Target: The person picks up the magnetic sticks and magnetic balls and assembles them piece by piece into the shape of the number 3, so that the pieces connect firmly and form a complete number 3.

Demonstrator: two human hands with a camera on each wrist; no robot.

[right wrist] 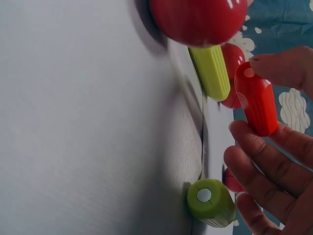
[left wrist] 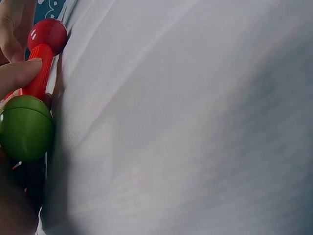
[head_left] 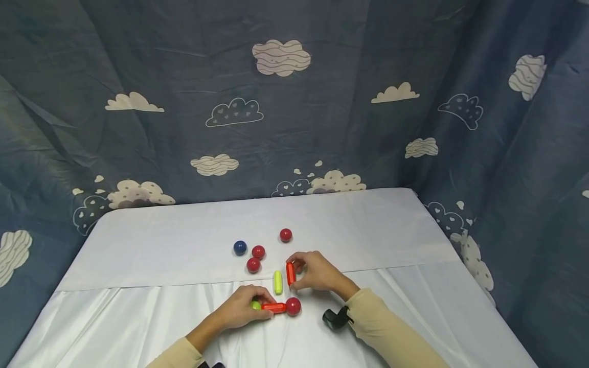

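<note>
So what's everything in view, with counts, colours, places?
Cloth: 1, white, underneath
Curtain: 1, blue with clouds, behind
Far balls: 3, red, towards the back
Blue ball: 1, blue, left of those
Near ball: 1, red, at the front
Green ball: 1, green, left of near ball
Near stick: 1, red, between those two
Far stick: 1, red, beyond that
Green sticks: 2, lime, one in right wrist view only
Wrist cameras: 2, black, at wrists
Sleeves: 2, beige, at bottom
Left hand: 1, bare, holding near stick
Right hand: 1, bare, holding far stick
</note>
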